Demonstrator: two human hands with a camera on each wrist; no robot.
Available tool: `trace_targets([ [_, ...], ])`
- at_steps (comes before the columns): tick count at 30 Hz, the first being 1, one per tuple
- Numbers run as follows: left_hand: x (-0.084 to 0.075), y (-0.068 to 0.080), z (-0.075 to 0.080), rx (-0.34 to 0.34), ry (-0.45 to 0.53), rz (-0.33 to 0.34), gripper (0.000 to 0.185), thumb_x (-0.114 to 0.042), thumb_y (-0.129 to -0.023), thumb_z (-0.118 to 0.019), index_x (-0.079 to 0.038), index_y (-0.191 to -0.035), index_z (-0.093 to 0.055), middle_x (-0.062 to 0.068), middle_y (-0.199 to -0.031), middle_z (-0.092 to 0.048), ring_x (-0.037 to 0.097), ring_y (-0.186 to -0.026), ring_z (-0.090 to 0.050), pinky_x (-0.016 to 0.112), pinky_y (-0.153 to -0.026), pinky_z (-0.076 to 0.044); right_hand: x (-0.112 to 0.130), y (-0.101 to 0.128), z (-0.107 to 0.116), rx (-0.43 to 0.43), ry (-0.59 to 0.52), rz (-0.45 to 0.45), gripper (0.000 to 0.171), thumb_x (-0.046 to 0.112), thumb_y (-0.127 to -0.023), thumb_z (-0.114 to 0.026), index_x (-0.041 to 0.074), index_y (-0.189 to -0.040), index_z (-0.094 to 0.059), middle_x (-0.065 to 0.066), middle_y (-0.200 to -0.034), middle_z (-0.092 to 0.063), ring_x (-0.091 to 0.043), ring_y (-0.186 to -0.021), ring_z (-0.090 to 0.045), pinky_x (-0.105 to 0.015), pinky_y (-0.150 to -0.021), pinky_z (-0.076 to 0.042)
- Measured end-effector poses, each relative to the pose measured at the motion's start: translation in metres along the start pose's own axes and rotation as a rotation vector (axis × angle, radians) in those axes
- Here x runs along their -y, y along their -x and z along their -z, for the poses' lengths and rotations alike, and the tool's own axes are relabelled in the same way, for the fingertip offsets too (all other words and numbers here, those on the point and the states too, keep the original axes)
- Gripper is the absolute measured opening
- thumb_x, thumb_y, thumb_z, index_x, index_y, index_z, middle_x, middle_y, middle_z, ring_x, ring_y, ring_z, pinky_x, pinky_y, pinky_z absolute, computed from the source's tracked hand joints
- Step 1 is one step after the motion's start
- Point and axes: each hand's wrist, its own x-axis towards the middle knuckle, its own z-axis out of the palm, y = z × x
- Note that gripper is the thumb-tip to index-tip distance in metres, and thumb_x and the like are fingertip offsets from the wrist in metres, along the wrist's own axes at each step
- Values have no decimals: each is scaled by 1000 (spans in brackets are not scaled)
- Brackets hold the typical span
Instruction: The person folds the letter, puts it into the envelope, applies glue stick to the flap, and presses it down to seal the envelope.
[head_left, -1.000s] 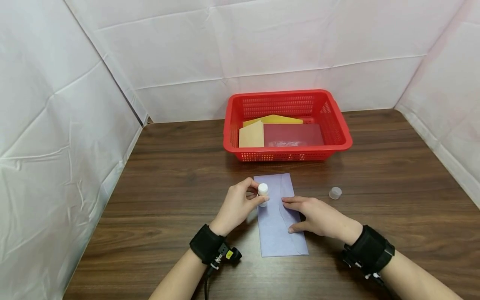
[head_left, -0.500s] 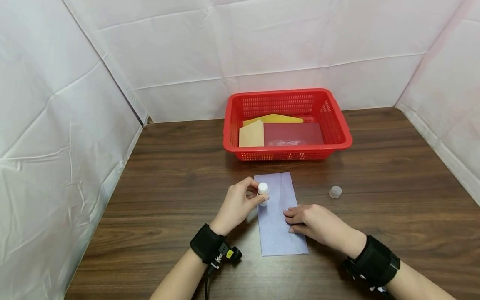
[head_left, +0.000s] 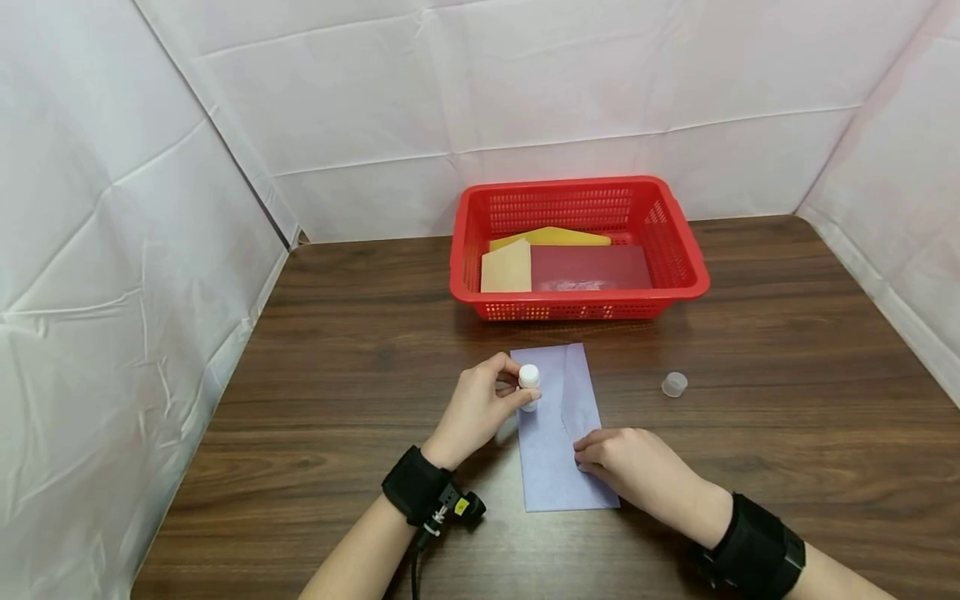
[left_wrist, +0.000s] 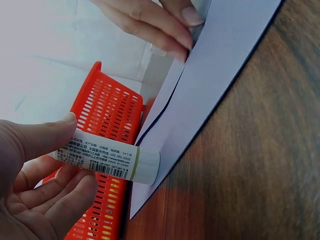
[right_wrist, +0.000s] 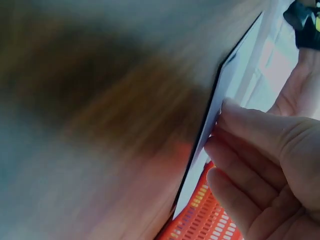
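On the surface: a dark wooden surface (head_left: 787, 467) carries everything, with creased white sheeting (head_left: 112, 292) hung round three sides.
Envelope: a pale lilac envelope (head_left: 551, 467) lies flat near the front edge, long side running away from the person, its flap along the right side.
Left hand: the left hand (head_left: 476, 408) grips a white glue stick (head_left: 528, 379), thumb and fingers curled round the barrel; the left wrist view shows the tip (left_wrist: 150, 167) touching the envelope's left edge.
Right hand: the right hand (head_left: 626, 462) rests on the envelope's lower right part, its fingers (head_left: 588, 442) lightly bent and lying close together, tips pressing on the flap; they hold nothing.
Cap: a small clear cap (head_left: 674, 384) stands alone on the surface to the right of the envelope, well apart from both hands.
Basket: a red plastic basket (head_left: 690, 258) sits behind the envelope, near its far end but not touching it.
Inside the basket: a tan envelope (head_left: 506, 268), a yellow one (head_left: 551, 237) behind it and a dark red one (head_left: 588, 265) beside them.
Wrists: black straps (head_left: 412, 487) sit on both wrists, with a cable trailing from the left one.
In the way: the right hand covers part of the flap; the right wrist view is too blurred to add detail.
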Motion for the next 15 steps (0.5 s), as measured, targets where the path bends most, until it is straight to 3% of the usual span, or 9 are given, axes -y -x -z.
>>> trace_targets([
  [6,1,-1,0,0,1,-11,21,-14,-88,-80,-6,-101,-65,5,-100,-70,15,-91,-66,21,-76,-55,4,-1,3,11,-24,20,11,0,-81,-81,9,-86,-80,1,-91,-74,-14,-83,-72,-28,-69,-59],
  [15,1,-1,0,10,-2,-1,21,-14,-88,-79,-6,-101,-65,5,-101,-70,16,-92,-67,21,-77,-55,-13,-22,8,46,-39,-6,11,-2,-81,-81,5,-90,-80,-2,-89,-74,-17,-84,-72,-31,-72,-59],
])
